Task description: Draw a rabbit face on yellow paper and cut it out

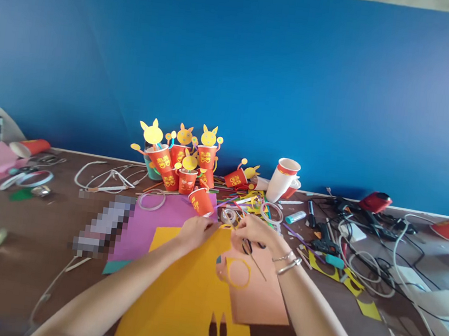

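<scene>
A big yellow paper sheet (179,299) lies in front of me on the brown table (34,253), over a purple sheet (148,224) and a peach sheet (261,298). My left hand (196,231) pinches the yellow sheet's far edge. My right hand (255,232), bracelets at its wrist, is closed on black-handled scissors (251,249) whose blades point toward me. A cut yellow ring (238,273) rests on the peach sheet.
Red paper cups with yellow eared faces (182,160) cluster at the back against the blue wall. White stacked cups (283,179) stand right of them. Cables, a glue gun (324,237) and a power strip (437,303) crowd the right. Tape rolls (29,179) lie on the left.
</scene>
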The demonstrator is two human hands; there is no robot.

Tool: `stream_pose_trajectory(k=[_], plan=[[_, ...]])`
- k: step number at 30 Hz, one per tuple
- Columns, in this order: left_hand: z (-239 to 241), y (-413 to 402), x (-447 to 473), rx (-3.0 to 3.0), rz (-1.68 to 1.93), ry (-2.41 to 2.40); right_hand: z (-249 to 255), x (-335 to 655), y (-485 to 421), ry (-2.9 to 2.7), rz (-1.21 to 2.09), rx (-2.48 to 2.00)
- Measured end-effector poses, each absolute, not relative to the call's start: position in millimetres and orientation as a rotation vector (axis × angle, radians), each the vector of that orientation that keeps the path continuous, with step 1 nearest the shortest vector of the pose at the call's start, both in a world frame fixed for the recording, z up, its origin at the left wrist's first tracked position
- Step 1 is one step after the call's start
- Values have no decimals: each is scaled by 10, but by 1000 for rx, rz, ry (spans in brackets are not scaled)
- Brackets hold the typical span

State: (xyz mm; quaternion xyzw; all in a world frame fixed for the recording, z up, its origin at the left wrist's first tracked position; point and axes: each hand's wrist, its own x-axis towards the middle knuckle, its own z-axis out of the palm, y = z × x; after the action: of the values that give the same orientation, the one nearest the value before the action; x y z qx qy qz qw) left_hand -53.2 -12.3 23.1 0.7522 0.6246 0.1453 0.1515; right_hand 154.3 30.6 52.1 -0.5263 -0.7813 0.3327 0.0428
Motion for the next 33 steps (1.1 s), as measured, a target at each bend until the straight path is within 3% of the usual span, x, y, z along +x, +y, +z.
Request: stream_pose_trajectory(k=[3, 7, 10, 13, 18, 24, 33], plan=[[207, -80, -374, 2161, 440, 1841, 485, 1792, 470, -2288, 939, -1540], [164, -24, -242, 2371, 483, 1818, 407, 1975, 624, -2201, 397, -1768], [132, -44, -215, 2580, 559, 1718, 376, 1979, 589, -2053, 180, -1892], [138, -185, -218, 2769, 571, 1511, 383, 1887, 427, -2123, 259, -1876], [126, -568, -198, 2806, 196, 1262, 380, 1655, 200, -2298, 341, -1837], [-135, -700, -186, 2824, 254, 1302, 344, 1674, 329, -2270, 406, -1952], [-283, -684, -209, 2779, 367, 1295, 163, 1898, 575, -2121, -54, -1854]])
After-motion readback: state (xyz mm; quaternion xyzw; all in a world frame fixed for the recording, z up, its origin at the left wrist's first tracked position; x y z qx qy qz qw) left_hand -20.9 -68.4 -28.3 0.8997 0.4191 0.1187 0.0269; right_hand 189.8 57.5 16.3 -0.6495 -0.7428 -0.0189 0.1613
